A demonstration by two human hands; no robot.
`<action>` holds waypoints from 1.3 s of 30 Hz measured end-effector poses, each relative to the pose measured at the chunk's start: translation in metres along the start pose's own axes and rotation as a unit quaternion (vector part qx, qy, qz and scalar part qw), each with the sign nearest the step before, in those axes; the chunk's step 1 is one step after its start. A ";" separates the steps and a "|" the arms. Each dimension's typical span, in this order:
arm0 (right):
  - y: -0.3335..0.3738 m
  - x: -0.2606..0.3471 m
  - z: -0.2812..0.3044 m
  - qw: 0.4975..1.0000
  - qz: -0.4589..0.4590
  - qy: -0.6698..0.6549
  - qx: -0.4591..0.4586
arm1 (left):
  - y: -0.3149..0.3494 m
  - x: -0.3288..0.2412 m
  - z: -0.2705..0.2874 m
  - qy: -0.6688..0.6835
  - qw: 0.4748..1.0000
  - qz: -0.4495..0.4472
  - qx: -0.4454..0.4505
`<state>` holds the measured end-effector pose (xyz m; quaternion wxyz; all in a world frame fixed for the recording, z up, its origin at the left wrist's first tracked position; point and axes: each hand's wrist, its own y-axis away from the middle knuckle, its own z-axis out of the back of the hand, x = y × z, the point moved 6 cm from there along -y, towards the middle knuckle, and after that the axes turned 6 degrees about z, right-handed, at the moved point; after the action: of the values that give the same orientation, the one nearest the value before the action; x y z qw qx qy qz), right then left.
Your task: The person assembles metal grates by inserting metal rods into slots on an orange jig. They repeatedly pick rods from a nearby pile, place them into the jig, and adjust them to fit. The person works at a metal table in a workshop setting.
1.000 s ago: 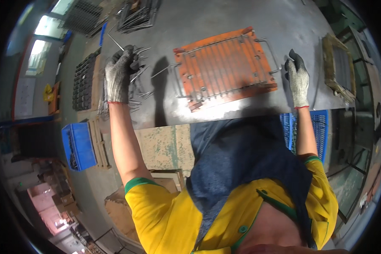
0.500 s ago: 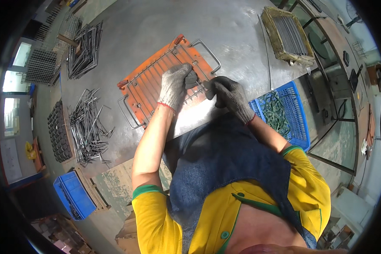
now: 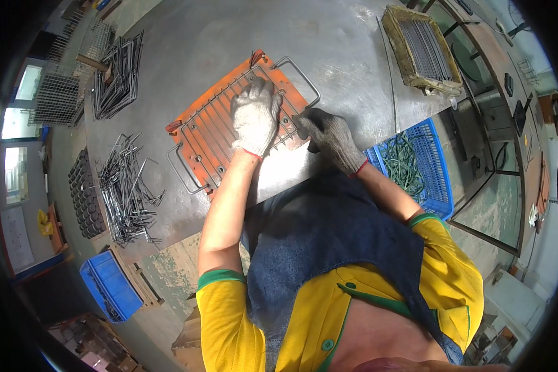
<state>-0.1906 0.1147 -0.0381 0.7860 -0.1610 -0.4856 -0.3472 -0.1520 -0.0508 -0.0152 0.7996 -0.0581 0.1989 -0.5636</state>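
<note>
rack (image 3: 214, 118) lies on orange fixture (image 3: 295, 97) near front edge of table (image 3: 195, 46). left hand (image 3: 254, 118) has opened flat onto it, apparently bracing it. right hand (image 3: 330, 136) curls at fixture corner, held item indeterminable.

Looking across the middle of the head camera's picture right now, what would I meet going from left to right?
A pile of bent metal rods, then an orange board with the left gloved hand over it, then the right gloved hand, then a blue basket holding green strands.
</note>
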 end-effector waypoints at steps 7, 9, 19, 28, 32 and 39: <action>0.005 -0.006 -0.004 0.968 0.099 0.226 -0.042 | 0.000 -0.002 -0.010 -0.043 0.998 -0.046 -0.003; 0.004 0.008 0.010 0.950 0.067 0.302 -0.046 | 0.004 -0.002 -0.011 -0.045 0.997 -0.058 -0.021; -0.008 -0.033 0.005 0.969 0.126 0.079 -0.199 | 0.008 0.003 -0.008 -0.016 0.997 -0.048 -0.061; -0.009 -0.041 -0.003 0.957 0.146 0.127 -0.216 | 0.011 0.012 -0.022 0.013 0.998 -0.021 -0.053; -0.005 -0.032 0.001 0.965 0.137 0.064 -0.212 | 0.023 0.033 0.018 0.093 0.992 -0.014 -0.080; -0.003 -0.034 -0.004 0.962 0.182 0.049 -0.197 | 0.105 0.258 0.146 0.043 0.907 0.396 -0.139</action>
<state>-0.1996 0.1231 -0.0697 0.8115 -0.3810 -0.3306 -0.2952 0.0700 -0.2708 0.0197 0.9315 -0.0607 0.3162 -0.1694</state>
